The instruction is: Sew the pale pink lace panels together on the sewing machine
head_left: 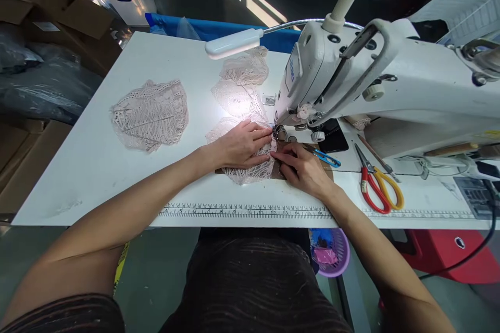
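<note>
Pale pink lace fabric point(250, 173) lies under the needle area of a white sewing machine point(312, 70). My left hand point(245, 144) rests flat on the lace with its fingers stretched toward the presser foot point(276, 132). Just right of the foot, my right hand point(302, 167) has thumb and fingers closed on the lace's right edge. Blue thread snips point(327, 158) lie right beside that hand, their tips partly hidden behind it. More lace point(238, 96) stretches away behind my left hand, lit by the machine's lamp point(234, 44).
A separate lace piece point(150, 114) lies on the left of the white table point(97, 177). Scissors with red and yellow handles point(380, 187) and a dark phone-like slab point(332, 135) are to the right. A printed ruler point(242, 211) runs along the front edge. Below hangs a purple basket point(344, 252).
</note>
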`<state>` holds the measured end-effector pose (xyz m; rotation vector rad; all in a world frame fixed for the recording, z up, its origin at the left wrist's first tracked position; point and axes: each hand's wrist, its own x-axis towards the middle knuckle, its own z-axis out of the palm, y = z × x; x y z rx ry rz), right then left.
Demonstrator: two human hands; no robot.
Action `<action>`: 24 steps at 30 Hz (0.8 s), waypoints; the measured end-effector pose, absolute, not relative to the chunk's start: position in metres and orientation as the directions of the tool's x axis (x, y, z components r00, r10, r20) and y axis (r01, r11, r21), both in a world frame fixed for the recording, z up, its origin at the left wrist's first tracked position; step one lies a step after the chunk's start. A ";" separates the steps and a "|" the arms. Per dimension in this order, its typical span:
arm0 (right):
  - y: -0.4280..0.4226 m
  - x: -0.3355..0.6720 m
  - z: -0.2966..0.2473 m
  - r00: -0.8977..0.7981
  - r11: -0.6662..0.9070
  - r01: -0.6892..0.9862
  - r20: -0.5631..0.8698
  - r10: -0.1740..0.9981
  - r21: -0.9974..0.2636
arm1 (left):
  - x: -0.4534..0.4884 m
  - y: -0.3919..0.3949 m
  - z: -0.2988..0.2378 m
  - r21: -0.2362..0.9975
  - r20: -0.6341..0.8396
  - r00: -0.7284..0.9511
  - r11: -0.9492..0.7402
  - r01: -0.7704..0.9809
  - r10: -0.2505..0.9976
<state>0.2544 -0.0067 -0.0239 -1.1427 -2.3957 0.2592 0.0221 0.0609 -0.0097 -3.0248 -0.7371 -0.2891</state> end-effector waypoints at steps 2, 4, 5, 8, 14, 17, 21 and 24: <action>-0.006 0.254 -0.024 -0.540 0.632 0.680 0.329 0.774 -0.372 | 0.022 0.062 -0.010 0.024 0.181 0.875 -0.892 0.452 0.448; -0.006 0.254 -0.025 -0.538 0.630 0.675 0.330 0.776 -0.383 | 0.021 0.062 -0.010 0.016 0.178 0.877 -0.892 0.452 0.447; -0.006 0.254 -0.025 -0.536 0.629 0.674 0.330 0.777 -0.387 | 0.021 0.063 -0.010 0.012 0.176 0.878 -0.893 0.451 0.446; -0.006 0.254 -0.025 -0.532 0.626 0.675 0.330 0.780 -0.390 | 0.020 0.063 -0.010 0.005 0.175 0.883 -0.897 0.442 0.436; -0.007 0.255 -0.024 -0.550 0.647 0.671 0.342 0.762 -0.362 | 0.022 0.059 -0.010 -0.057 0.270 0.871 -0.896 0.440 0.410; -0.007 0.254 -0.021 -0.565 0.654 0.678 0.331 0.756 -0.337 | 0.026 0.056 -0.009 -0.124 0.300 0.885 -0.905 0.407 0.357; -0.006 0.253 -0.017 -0.588 0.665 0.682 0.311 0.746 -0.305 | 0.028 0.054 -0.008 -0.138 0.304 0.897 -0.917 0.373 0.320; -0.005 0.252 -0.016 -0.591 0.670 0.682 0.318 0.741 -0.294 | 0.026 0.056 -0.008 -0.112 0.302 0.892 -0.917 0.383 0.336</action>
